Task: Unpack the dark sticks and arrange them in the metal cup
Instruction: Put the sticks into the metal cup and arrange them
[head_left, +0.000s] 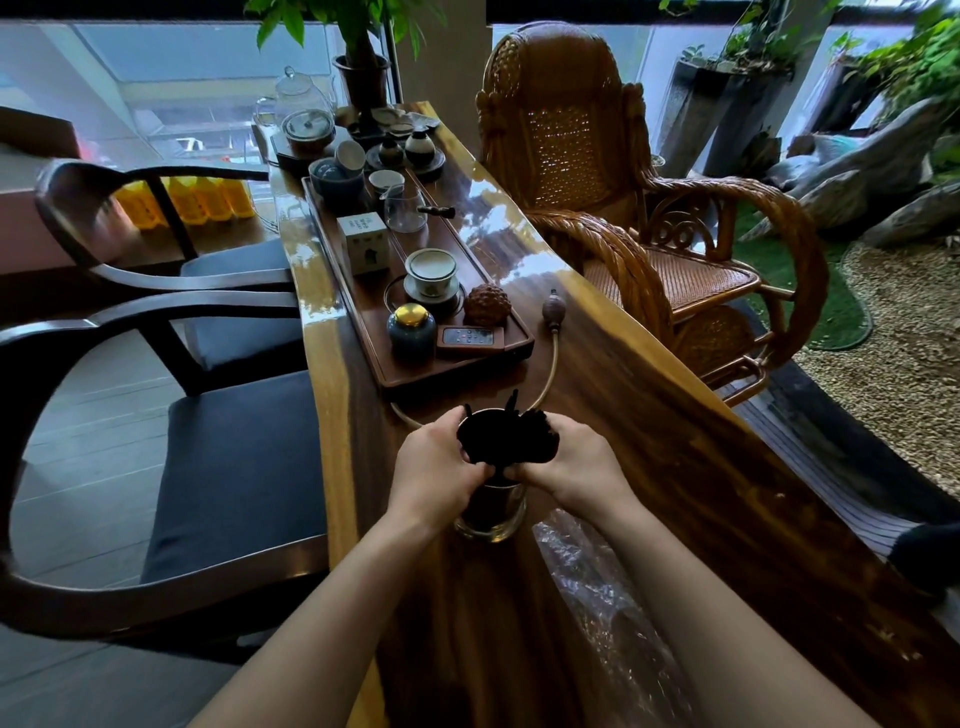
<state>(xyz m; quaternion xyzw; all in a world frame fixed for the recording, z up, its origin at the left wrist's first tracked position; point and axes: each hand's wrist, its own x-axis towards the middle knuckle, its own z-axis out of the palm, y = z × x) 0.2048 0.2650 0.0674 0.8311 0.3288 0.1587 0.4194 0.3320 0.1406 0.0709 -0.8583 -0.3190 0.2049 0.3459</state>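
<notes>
wooden tabletop (675, 441): metal cup (491, 512) is stood near centre; dark sticks (506, 441) are bunched above its mouth, tips up. bundle is pinched from both sides by fingers of left hand (436, 467) and right hand (571, 462), equally near.

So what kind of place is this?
Probably a tea room beside a garden. A long wooden table carries a tea tray of cups, with a glass teapot at the far end, and a rattan chair stands by rocks and gravel.
</notes>
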